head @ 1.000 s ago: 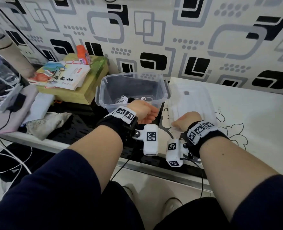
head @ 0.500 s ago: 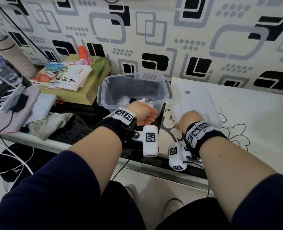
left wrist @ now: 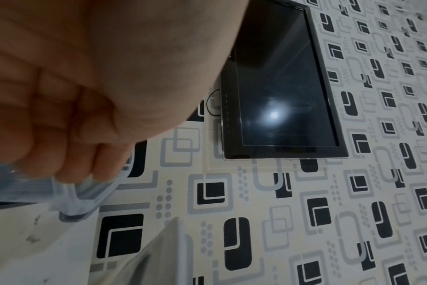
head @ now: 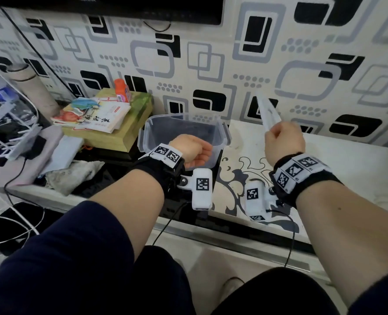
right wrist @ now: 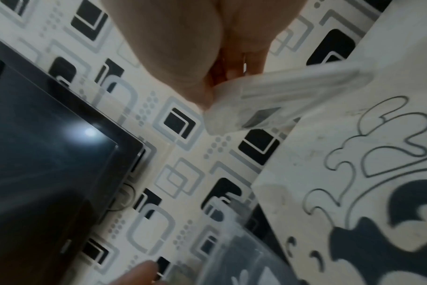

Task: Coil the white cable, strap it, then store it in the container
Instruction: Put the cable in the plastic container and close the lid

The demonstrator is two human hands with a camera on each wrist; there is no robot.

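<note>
A clear plastic container (head: 156, 133) stands open on the dark table top. My left hand (head: 195, 153) grips its near right rim, with the fingers (left wrist: 81, 169) curled over the corner (left wrist: 85, 194). My right hand (head: 281, 142) is raised to the right of the container and pinches the translucent lid (head: 268, 110), which points up toward the wall. In the right wrist view the lid (right wrist: 293, 84) is blurred and the container (right wrist: 244, 250) lies below it. The white cable is hidden behind my left hand in the head view.
A yellow-green box with books (head: 106, 123) and an orange bottle (head: 121, 90) sits left of the container. A grey cloth (head: 74, 173) and loose wires lie further left. The white patterned table top (head: 336, 169) spreads right. A dark screen (head: 111, 5) hangs on the wall.
My right hand has lifted the lid off the white table top and tilted it upright. The left hand has stayed at the container's near rim. The cable has gone out of sight.
</note>
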